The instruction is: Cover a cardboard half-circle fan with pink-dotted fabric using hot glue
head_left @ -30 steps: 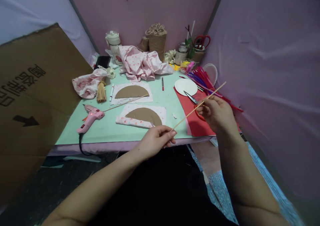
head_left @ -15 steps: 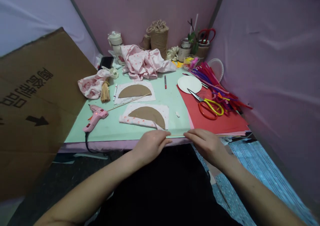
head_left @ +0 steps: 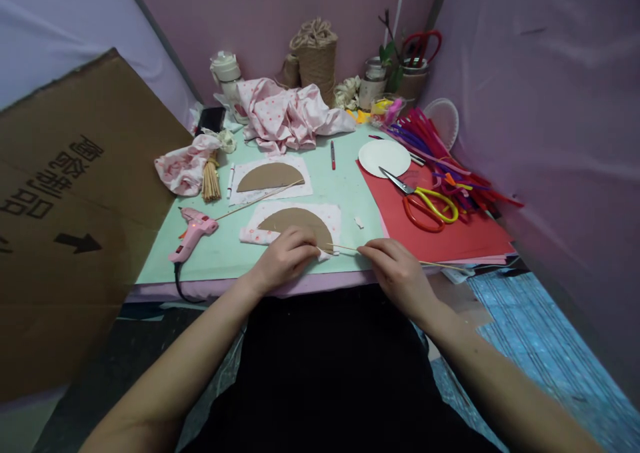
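Observation:
Both my hands pinch a thin wooden stick [head_left: 345,248] lying almost flat along the near edge of the mint-green table [head_left: 220,256]. My left hand [head_left: 284,258] grips its left end, resting on the patterned cloth [head_left: 330,214] under the nearer brown cardboard half-circle [head_left: 296,219]. My right hand [head_left: 395,269] holds the stick further right, and its tip runs out over the red paper [head_left: 445,239]. A second cardboard half-circle [head_left: 270,175] on white cloth lies behind, with another thin stick [head_left: 260,198] across it.
A pink glue gun [head_left: 193,233] lies at the table's left. Scissors [head_left: 425,203], a white paper disc [head_left: 384,157] and pipe cleaners [head_left: 440,163] sit right. Crumpled pink cloth [head_left: 287,116], a twine roll [head_left: 315,56], jars and a stick bundle [head_left: 211,183] stand behind. A cardboard sheet [head_left: 70,213] leans left.
The stick was held up at a slant a second ago. Both hands have brought it down flat to the table's near edge, against the nearer half-circle. The camera has tipped forward.

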A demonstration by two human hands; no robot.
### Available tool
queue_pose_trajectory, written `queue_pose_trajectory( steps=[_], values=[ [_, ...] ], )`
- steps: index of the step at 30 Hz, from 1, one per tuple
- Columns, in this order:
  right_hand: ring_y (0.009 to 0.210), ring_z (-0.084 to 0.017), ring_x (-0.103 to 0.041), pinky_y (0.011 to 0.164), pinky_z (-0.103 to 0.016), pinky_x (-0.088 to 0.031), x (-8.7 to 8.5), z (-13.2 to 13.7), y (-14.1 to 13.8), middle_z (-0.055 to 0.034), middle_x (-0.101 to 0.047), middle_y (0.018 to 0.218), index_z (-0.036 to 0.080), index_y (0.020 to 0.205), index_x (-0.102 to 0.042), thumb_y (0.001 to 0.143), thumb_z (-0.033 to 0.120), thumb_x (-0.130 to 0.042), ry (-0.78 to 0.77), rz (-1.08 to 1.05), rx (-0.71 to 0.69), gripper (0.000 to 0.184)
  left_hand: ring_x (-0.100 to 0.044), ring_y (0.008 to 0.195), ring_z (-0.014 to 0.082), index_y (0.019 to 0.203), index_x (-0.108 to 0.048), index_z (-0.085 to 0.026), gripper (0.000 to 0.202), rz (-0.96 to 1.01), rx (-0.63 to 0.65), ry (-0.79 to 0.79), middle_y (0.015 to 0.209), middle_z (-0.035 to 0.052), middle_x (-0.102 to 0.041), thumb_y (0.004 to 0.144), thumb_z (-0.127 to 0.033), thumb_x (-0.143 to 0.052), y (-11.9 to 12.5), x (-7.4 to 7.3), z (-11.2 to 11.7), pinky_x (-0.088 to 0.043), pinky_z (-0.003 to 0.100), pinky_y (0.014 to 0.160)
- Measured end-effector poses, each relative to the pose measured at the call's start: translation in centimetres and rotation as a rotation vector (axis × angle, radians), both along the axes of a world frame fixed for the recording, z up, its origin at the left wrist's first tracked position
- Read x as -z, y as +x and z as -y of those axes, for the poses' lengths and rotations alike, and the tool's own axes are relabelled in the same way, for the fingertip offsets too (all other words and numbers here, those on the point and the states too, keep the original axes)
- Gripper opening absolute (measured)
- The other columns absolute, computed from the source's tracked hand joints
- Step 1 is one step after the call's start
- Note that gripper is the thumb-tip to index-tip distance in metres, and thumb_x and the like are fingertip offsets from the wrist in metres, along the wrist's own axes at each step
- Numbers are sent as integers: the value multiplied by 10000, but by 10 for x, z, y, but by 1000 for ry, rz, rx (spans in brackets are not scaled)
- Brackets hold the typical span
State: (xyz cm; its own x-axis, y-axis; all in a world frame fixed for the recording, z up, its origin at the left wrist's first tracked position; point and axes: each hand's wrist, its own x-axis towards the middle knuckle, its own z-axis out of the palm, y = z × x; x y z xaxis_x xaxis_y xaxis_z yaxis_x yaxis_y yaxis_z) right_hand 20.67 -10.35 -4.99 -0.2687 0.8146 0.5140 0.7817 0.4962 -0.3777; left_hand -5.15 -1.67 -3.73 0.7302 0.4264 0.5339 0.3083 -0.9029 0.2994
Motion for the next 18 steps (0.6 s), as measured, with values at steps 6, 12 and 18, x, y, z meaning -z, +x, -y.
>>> queue_pose_trajectory(
  steps=[6,12,18],
  values=[
    [892,-226,-604,776,-368,-540,3,0,-8,-113,-680,970,198,1107,-691,936,74,-424,9,29,3,340,-586,863,180,876,-636,-183,136,-37,40,-32,915,89,-657,920,-140,-515,-1,-5,2,-504,344,768],
    [870,-216,-600,760,-349,-532,5,-2,-12,-107,-675,954,197,1098,-695,944,76,-427,23,26,-3,332,-581,853,172,855,-615,-185,120,30,62,-39,898,75,-626,866,-91,-541,1,-9,3,-497,327,762],
    [880,-226,-605,759,-358,-528,5,-1,-13,-121,-680,964,188,1111,-702,941,86,-437,5,9,-6,331,-584,847,174,861,-627,-183,121,30,56,-58,893,73,-632,847,-85,-557,0,-8,3,-490,322,758]
  ],
)
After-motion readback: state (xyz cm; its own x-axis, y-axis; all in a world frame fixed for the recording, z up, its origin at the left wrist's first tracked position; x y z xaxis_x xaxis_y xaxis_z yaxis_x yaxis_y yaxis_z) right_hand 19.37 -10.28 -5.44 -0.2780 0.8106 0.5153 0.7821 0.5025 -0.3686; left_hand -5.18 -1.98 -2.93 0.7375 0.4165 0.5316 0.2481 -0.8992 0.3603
